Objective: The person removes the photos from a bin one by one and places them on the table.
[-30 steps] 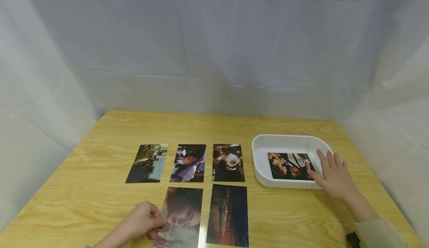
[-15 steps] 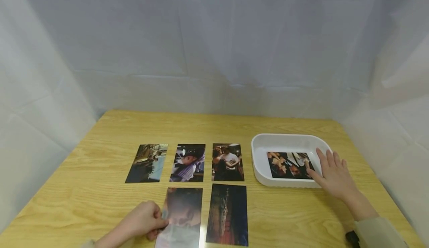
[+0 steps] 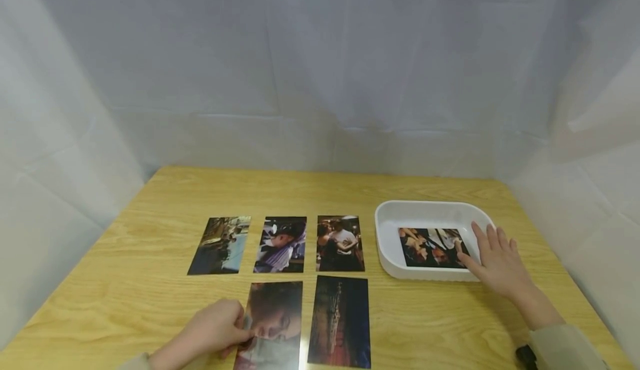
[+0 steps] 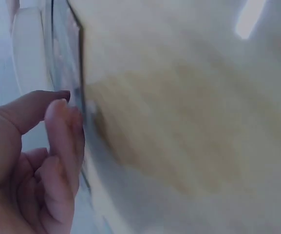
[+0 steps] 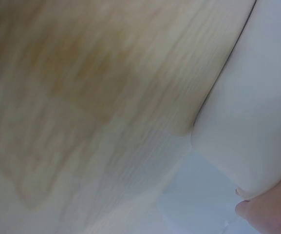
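Note:
My left hand (image 3: pixel 217 328) pinches the left edge of a photo print (image 3: pixel 275 320) showing a close-up portrait, low in the head view. In the left wrist view, thumb and fingertips meet at the edge of that print (image 4: pixel 67 53). My right hand (image 3: pixel 502 264) lies over the right side of a white tray (image 3: pixel 425 210), fingers spread and fairly straight, thumb reaching toward the print inside. That print, an autumn-leaf photo (image 3: pixel 430 246), lies flat in the tray. The right wrist view has the tray's outer wall (image 5: pixel 247 97) with fingertips at its rim.
A dark photo with a reddish lower part (image 3: pixel 340 323) lies right of the held one. Behind are a waterside photo (image 3: pixel 222 245), a striped-cloth photo (image 3: pixel 281 245) and a dancing-couple photo (image 3: pixel 341 243). All lie on the wooden table (image 3: pixel 125 281), with white sheeting (image 3: pixel 320 70) around.
My left hand keeps its pinch while the portrait print's tilt changes slightly and its glare lessens. The right hand and tray have stayed put.

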A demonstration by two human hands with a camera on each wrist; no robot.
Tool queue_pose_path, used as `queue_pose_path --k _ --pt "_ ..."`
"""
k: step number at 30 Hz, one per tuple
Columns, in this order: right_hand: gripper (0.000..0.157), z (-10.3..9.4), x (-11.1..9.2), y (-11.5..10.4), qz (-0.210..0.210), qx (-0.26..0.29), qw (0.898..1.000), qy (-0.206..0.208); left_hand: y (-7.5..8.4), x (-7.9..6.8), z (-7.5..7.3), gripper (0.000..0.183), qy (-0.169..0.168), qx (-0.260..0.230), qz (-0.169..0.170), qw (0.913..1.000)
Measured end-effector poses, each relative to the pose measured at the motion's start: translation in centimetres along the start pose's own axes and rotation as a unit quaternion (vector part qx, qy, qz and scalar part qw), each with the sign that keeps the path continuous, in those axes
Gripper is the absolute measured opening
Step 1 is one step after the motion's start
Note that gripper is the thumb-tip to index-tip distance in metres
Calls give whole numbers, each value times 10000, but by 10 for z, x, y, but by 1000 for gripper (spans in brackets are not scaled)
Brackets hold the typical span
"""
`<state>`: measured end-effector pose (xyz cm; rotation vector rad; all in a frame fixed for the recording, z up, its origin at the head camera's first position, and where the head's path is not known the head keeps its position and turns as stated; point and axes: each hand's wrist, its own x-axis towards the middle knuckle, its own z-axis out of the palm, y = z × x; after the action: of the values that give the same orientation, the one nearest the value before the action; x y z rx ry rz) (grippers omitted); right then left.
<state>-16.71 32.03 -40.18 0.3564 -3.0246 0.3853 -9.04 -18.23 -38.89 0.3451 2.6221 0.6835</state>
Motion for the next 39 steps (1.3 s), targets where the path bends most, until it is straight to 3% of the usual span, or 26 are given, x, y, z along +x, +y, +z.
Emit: queue_pose_path --k 4,9,16,22,25,30,34,39 --pt "78 0 0 0 -7 -9 10000 -2 16 8 -8 33 484 347 204 9980" --pt "78 1 0 2 -1 -9 10000 -7 44 28 -22 23 699 487 536 9949" --pt "78 4 0 4 22 50 10000 -69 89 63 -33 19 1106 1063 1280 9798" --pt "78 4 0 4 17 56 10000 14 132 100 -36 15 1197 964 1901 9697" --pt "78 4 1 4 22 97 9999 16 152 121 -32 15 1250 853 2233 9629" --pt "78 4 1 4 20 88 10000 7 181 154 -18 23 1255 897 2507 9557" --pt "78 4 1 4 6 62 10000 29 197 177 -2 29 1216 960 2681 9508" --pt "78 4 1 5 -23 46 10000 79 210 199 18 36 1125 698 2773 9516"
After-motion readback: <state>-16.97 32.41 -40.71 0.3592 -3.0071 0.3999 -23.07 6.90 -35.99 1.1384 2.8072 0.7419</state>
